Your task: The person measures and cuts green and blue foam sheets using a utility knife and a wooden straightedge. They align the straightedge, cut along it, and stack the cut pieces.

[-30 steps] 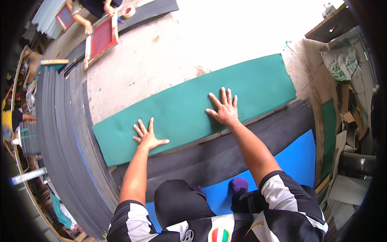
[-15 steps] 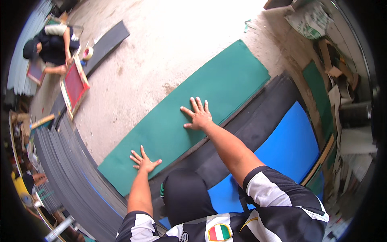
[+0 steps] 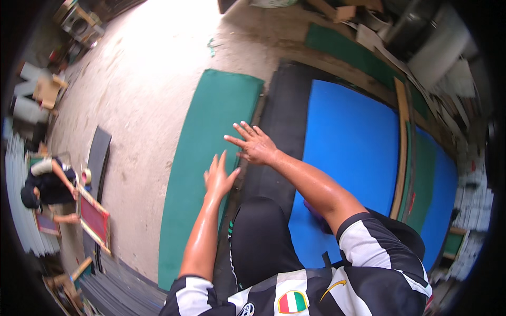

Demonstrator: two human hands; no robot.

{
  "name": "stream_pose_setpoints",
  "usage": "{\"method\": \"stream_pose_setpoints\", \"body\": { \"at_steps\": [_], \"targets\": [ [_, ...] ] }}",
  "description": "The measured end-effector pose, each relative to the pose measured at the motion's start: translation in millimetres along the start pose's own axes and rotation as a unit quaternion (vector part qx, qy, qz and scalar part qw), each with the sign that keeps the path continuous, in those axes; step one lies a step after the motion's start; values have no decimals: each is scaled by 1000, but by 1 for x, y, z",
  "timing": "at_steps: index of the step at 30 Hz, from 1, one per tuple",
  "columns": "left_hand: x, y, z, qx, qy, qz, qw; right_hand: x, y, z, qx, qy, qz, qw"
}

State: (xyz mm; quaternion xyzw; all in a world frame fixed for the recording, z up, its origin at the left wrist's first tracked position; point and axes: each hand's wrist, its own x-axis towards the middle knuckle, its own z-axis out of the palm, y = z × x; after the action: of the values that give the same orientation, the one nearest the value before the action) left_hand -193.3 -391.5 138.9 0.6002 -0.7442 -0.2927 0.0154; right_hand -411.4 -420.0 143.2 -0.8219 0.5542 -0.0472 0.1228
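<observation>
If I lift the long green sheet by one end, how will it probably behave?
The green sheet would probably sag, since it is long and looks thin. It seems unlikely to roll or tip, because it lies flat. Its smooth-looking face may feel slippery.

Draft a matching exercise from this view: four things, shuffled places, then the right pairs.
Things
1. Long teal-green rectangular sheet
2. Large bright-blue flat sheet
3. Rectangular wooden frame with a dark red panel
4. Narrow light-brown wooden strip

Places
A. At a co-worker's hands
B. Along the blue sheet's right edge
C. Between the long matte-black sheet and the wooden strip
D. Under the person's spread left hand, contact unclear

Pairs: 1-D, 2-C, 3-A, 4-B
</observation>
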Motion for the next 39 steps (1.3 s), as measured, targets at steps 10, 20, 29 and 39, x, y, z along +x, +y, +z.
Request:
{"method": "stream_pose_setpoints", "body": {
  "at_steps": [10,20,29,39],
  "targets": [
    [73,304,36,92,-32,388,917,-199,125,-138,-8,66,332,941],
    [-51,494,196,85,-123,546,824,-484,170,-149,28,83,469,879],
    [-168,578,368,306,-219,619,690,-751,181,17,42,200,697,687],
    [-181,645,461,437,-227,660,568,-839,177,104,-33,279,742,609]
  ]
}}
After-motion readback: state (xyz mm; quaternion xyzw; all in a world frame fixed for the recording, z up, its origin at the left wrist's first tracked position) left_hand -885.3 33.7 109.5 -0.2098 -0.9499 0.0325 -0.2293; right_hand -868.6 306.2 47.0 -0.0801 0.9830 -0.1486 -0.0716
